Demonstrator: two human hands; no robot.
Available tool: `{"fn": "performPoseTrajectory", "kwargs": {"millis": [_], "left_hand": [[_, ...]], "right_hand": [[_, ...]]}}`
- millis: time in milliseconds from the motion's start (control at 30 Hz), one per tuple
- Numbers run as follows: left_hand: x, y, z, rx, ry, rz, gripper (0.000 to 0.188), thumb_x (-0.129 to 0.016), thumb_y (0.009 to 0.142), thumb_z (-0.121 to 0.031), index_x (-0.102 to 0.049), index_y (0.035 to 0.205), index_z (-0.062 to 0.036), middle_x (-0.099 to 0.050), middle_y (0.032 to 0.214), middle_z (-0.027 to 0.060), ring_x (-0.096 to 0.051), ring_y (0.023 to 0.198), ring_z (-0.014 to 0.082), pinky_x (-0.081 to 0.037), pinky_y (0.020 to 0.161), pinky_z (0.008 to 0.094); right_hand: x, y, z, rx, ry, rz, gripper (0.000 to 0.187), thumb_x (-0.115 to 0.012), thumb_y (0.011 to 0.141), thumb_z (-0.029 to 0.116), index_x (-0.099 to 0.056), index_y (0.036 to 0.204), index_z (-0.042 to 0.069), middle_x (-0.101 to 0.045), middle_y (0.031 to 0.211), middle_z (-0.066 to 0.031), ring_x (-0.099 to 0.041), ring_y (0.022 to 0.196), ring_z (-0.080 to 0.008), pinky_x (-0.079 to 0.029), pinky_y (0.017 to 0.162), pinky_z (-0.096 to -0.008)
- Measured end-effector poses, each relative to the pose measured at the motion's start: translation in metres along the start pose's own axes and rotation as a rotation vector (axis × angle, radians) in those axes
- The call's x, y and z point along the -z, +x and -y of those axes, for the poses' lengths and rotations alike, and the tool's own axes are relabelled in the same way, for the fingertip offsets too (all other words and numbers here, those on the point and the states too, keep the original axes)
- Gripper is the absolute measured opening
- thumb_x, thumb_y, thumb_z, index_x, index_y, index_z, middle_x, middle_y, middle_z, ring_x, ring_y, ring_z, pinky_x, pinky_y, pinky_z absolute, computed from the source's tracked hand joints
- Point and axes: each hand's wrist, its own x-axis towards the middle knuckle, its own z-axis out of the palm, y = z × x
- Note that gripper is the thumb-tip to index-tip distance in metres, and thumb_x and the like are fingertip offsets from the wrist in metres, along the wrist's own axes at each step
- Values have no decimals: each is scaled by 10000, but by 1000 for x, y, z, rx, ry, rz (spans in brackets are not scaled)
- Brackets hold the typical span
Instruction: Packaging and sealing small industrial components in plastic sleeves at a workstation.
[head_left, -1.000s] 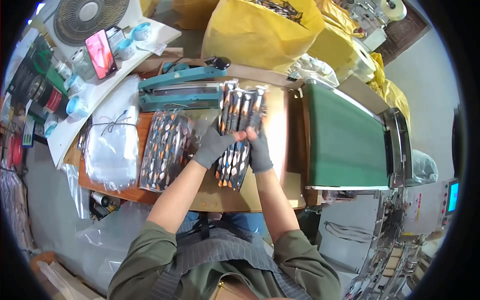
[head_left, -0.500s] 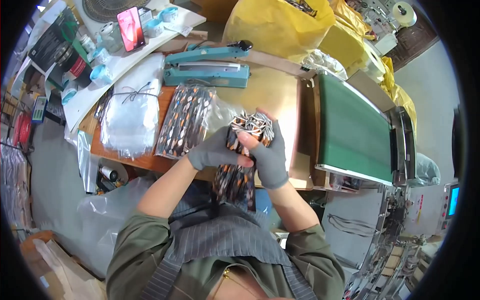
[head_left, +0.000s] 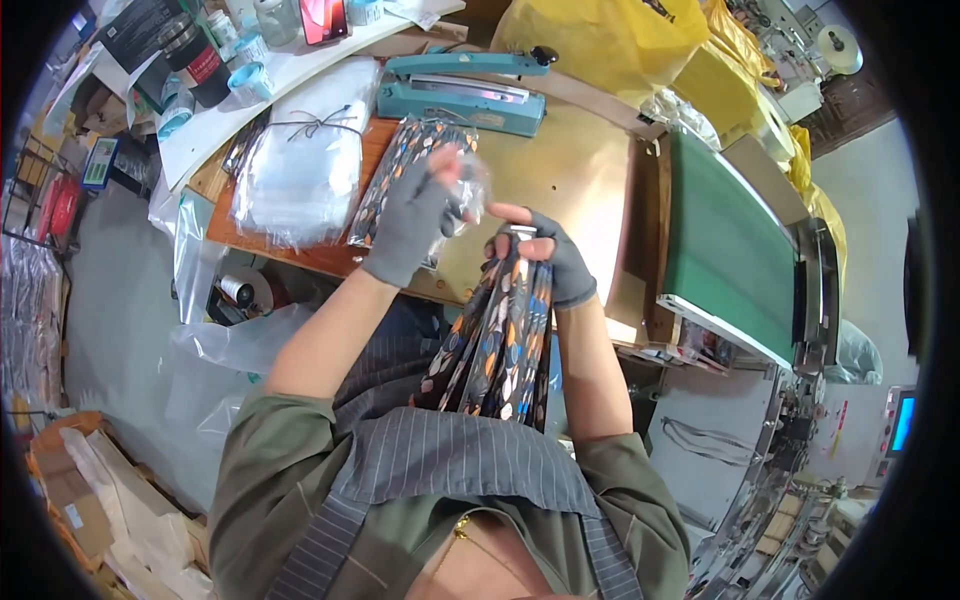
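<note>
My right hand (head_left: 560,262), in a grey fingerless glove, is closed around the upper end of a bunch of long narrow patterned strips (head_left: 505,335). They are black with orange, blue and white leaf-like shapes and hang down to my apron. My index finger points out to the left above them. My left hand (head_left: 408,222), gloved alike, is raised beside a flat pile of similar patterned strips (head_left: 385,200). Clear plastic shows at its fingers, which are smeared by motion; whether they grip it I cannot tell.
Behind stands a teal bag sealer (head_left: 460,100). A tied stack of clear bags (head_left: 300,170) lies left of the pile. A white shelf (head_left: 290,75) carries a phone, jars and tape rolls. To the right is a green conveyor belt (head_left: 725,245); yellow sacks (head_left: 605,45) are at the back.
Both hands held the bunch before; the left has let go and moved up and left. The right has turned the bunch, whose strips now spread downward. The whole view has shifted.
</note>
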Motion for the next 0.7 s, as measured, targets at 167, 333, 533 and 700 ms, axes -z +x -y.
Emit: {"fn": "performPoseTrajectory", "kwargs": {"millis": [167, 333, 533, 700], "left_hand": [[-42, -35, -13, -805, 825, 262, 234, -550, 894, -208, -600, 1080, -73, -606, 680, 117, -631, 672, 201, -470, 573, 280], [-8, -66, 68, -483, 396, -314, 232, -590, 864, -186, -506, 710, -34, -484, 600, 78, -469, 530, 200, -363, 512, 303], [18, -136, 76, -612, 788, 335, 334, -636, 810, -320, -499, 656, -59, -445, 591, 111, -498, 547, 287, -365, 484, 357], [-32, -74, 51, -438, 836, 218, 202, -661, 760, -199, -544, 729, -36, -530, 658, 144, -555, 623, 325, -427, 569, 412]], "right_hand": [[8, 13, -19, 135, -234, -137, 463, -554, 871, 245, -478, 1248, -13, -600, 1060, -124, -625, 893, -229, -525, 794, -320], [-47, -45, -47, 62, 176, -299, 525, -440, 943, 403, -446, 1279, 0, -589, 1136, -111, -583, 1023, -205, -483, 871, -306], [-57, -141, -111, -270, -112, -477, 575, -434, 917, 483, -492, 1226, 1, -581, 1125, -104, -554, 1008, -162, -446, 878, -292], [4, -86, -76, -108, -1314, -614, 251, -628, 804, 246, -608, 853, 0, -619, 727, -152, -596, 645, -283, -443, 598, -360]]}}
